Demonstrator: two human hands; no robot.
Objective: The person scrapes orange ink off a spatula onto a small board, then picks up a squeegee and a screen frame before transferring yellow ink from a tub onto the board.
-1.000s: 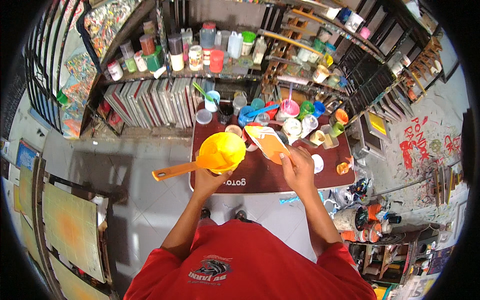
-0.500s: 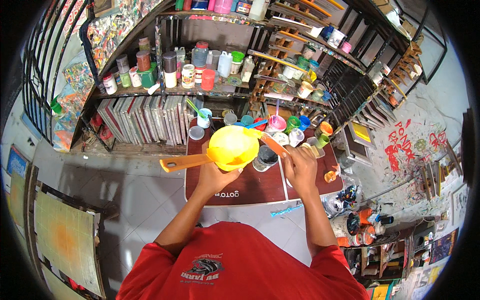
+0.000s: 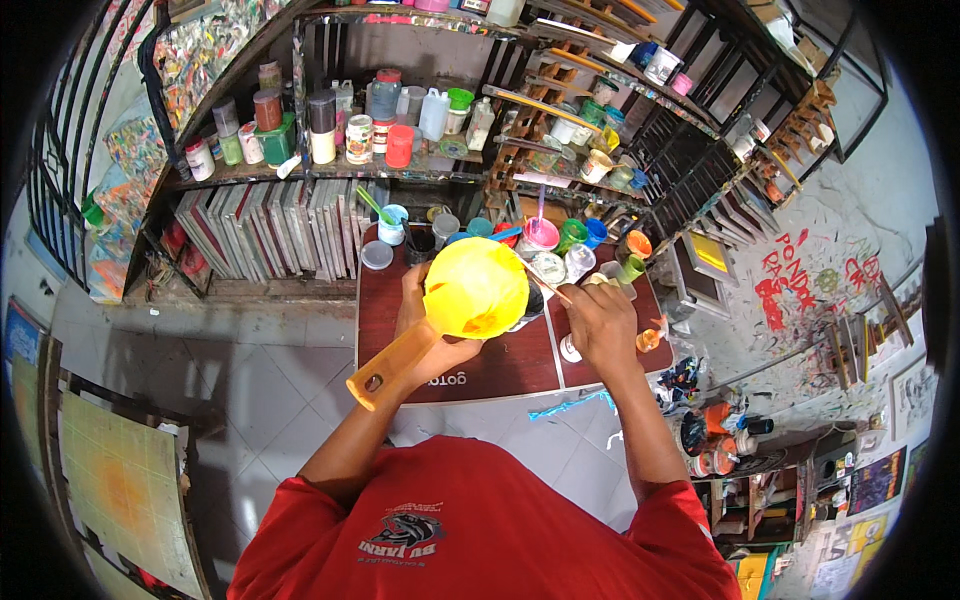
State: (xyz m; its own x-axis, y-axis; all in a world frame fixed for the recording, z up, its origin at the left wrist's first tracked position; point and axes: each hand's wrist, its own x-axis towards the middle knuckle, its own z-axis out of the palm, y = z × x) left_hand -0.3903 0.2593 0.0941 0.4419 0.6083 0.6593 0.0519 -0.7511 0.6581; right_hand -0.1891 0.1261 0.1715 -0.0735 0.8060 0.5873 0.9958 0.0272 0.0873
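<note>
My left hand [image 3: 411, 298] is wrapped around the outside of a yellow plastic dipper [image 3: 478, 290], which is held over the front of the table. The dipper's orange handle [image 3: 390, 370] points toward me at the lower left. Yellow paint coats its inside, with an orange patch low in the bowl. In my right hand [image 3: 603, 325] I pinch an orange spatula [image 3: 548, 284], turned nearly edge-on, its tip at the dipper's right rim. Behind the dipper a dark paint cup is mostly hidden.
Below is a dark red table [image 3: 480, 375]. Several paint cups line its far side, among them a pink cup [image 3: 541, 236] and a light blue cup [image 3: 393, 224]. A small orange jar [image 3: 648, 340] lies at right. Paint shelves [image 3: 430, 172] stand behind; picture frames [image 3: 270, 230] lean below.
The dipper has turned so its handle swings toward me, and its bowl has shifted slightly right. The spatula has turned from showing its flat face to nearly edge-on.
</note>
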